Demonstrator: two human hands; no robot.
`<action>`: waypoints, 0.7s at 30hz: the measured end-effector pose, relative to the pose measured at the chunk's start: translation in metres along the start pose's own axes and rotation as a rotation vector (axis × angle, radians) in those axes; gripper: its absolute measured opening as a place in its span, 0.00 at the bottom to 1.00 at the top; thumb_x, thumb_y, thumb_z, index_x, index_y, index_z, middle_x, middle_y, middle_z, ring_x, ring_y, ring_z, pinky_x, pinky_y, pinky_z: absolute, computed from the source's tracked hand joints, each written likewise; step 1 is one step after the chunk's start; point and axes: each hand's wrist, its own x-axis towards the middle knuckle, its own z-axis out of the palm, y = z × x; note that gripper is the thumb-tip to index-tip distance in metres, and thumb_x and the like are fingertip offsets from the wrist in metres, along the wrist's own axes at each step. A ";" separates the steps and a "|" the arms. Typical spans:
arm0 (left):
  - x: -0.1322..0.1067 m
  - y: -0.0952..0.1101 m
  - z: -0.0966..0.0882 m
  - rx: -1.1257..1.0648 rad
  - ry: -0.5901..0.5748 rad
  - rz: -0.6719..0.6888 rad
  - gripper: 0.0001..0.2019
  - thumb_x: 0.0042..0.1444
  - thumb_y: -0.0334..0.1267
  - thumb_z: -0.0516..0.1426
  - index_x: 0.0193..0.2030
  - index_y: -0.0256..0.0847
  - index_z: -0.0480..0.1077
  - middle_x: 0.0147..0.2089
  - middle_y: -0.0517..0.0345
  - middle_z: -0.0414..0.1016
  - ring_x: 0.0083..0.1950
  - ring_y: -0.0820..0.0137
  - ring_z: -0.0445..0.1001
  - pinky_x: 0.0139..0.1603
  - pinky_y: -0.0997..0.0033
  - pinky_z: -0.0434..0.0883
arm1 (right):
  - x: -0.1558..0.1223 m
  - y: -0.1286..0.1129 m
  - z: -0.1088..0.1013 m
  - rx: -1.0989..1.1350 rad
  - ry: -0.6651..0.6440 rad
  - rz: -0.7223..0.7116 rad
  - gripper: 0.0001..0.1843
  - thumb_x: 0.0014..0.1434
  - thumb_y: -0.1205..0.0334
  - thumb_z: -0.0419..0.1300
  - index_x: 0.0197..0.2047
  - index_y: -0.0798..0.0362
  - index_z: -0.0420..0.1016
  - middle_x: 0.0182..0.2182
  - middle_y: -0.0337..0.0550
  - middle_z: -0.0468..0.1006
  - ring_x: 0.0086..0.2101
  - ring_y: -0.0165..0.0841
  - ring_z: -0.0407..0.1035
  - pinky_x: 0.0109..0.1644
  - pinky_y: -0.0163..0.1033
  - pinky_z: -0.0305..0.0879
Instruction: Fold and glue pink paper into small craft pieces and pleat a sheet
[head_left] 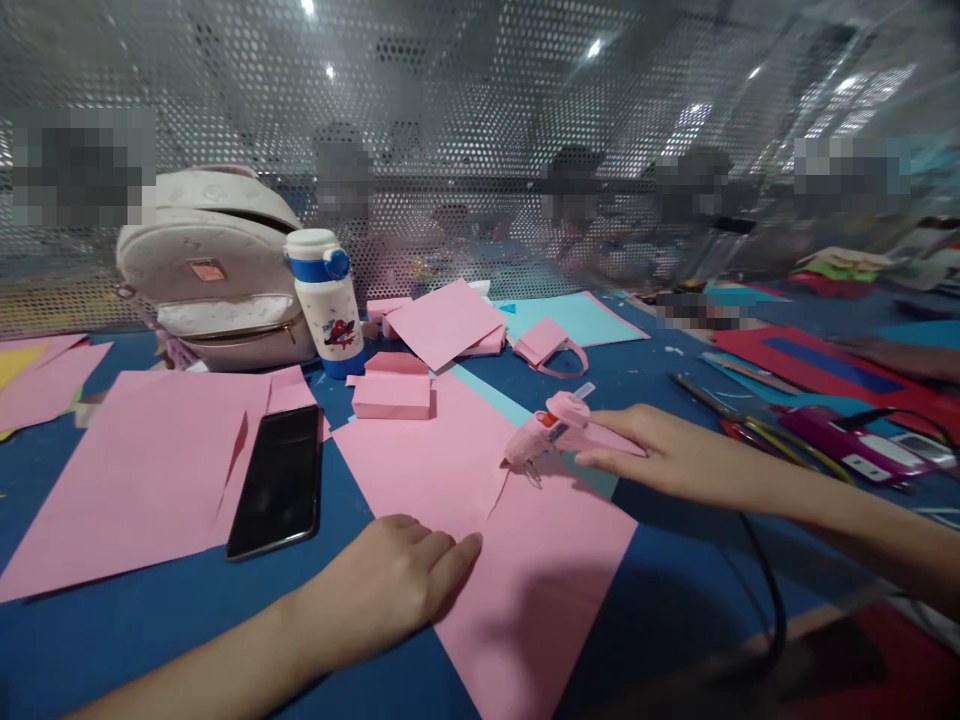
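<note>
My right hand (637, 445) is closed round the handle of a pink hot glue gun (559, 425). A clear glue stick pokes out of its back, and its nozzle points down-left at a seam in the pink paper (555, 540). My left hand (397, 570) rests on that paper's left edge with curled fingers, holding it down; some fingertips are hidden. Behind the paper stands a small folded pink paper box (391, 388). A light blue sheet (487, 395) shows partly beneath the pink one. Farther back lies a pink paper piece with a looped strip (550, 345).
Left of the work lie a black phone (277, 480) and pink sheets (142, 470). A bottle (328, 300) and a white backpack (217, 270) stand against a perforated metal screen (465, 150). Pliers (795, 445), a purple device (862, 450) and a dark cable (772, 590) are on the right.
</note>
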 end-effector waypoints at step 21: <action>0.000 0.000 0.000 -0.010 -0.014 0.006 0.16 0.66 0.25 0.51 0.60 0.29 0.59 0.31 0.60 0.73 0.26 0.65 0.72 0.23 0.62 0.68 | -0.001 0.007 0.000 -0.064 0.075 0.016 0.33 0.60 0.33 0.52 0.51 0.50 0.80 0.31 0.46 0.80 0.34 0.45 0.73 0.38 0.44 0.66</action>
